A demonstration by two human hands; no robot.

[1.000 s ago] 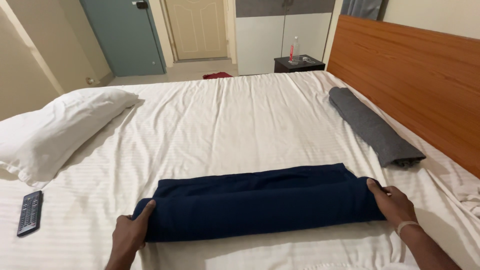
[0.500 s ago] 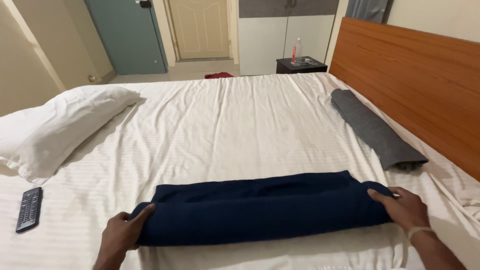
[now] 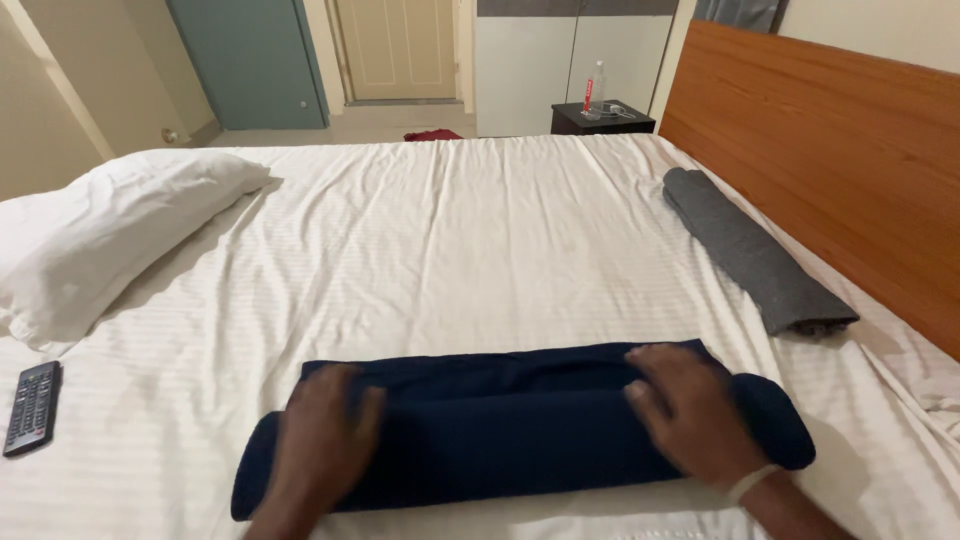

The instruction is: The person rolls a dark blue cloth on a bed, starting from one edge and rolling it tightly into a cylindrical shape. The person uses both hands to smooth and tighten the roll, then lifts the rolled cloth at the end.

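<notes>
Pressing down on the dark navy rolled cloth (image 3: 520, 425), both hands lay flat across its top, and the step in hand looked to be rolling it into a tight bundle. The roll sat crosswise on the near part of the white striped bed sheet (image 3: 450, 250), well apart from the grey rolled cloth (image 3: 755, 250) that lay beside the orange-brown wooden headboard (image 3: 850, 170).

To roll such a bundle well, I judged that the two palms needed even pressure and an equal pace, so that neither end ran ahead and the roll kept one thickness along its length. The loose flat edge beyond the hands wanted to stay smooth and square to the roll.

The left hand (image 3: 325, 430) rested on the left third of the roll, palm down, fingers stretched forward and slightly spread, grasping nothing. The right hand (image 3: 690, 415) sat on the right third, likewise palm down with fingers extended over the crest; it was somewhat blurred, yet the fingers appeared released, not clenched. A pale band circled the right wrist.

A white pillow (image 3: 110, 235) lay at the far left, and a black remote control (image 3: 30, 408) lay on the sheet near the left edge.
</notes>
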